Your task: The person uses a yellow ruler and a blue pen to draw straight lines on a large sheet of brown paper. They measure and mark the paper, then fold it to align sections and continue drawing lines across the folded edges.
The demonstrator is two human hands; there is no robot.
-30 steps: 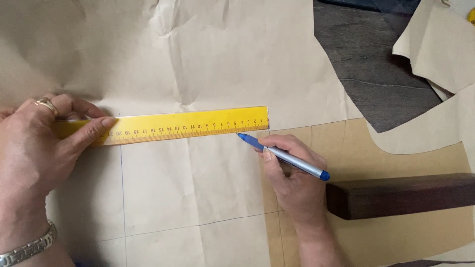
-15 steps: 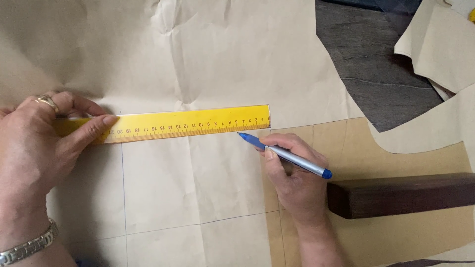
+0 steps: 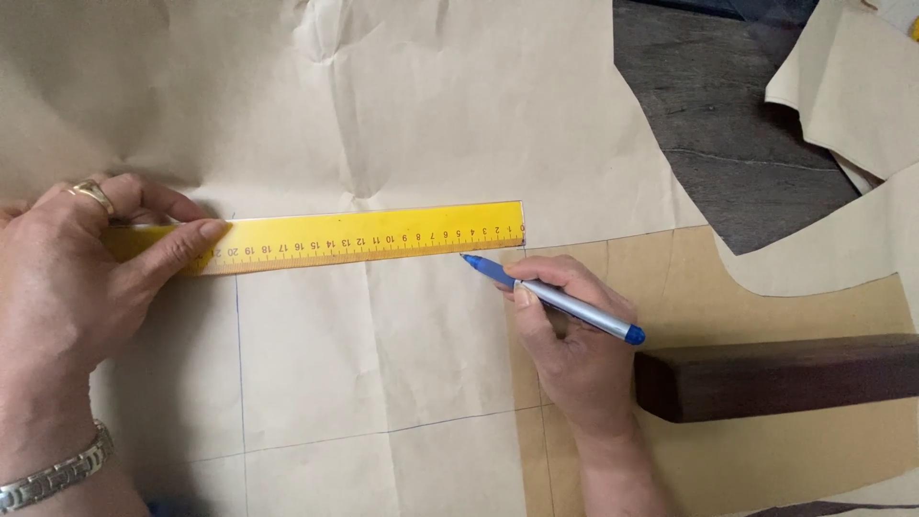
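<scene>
Dark wooden table (image 3: 728, 144) bears creased tan paper sheets (image 3: 412, 105) and a dark wooden block (image 3: 775, 376).

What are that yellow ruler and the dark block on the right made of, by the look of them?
The yellow ruler looks like plastic: smooth, evenly coloured, with a slight sheen and a clear edge. The dark block seems to be wood, matte dark brown with faint grain, though a stained or painted finish cannot be ruled out.
</scene>
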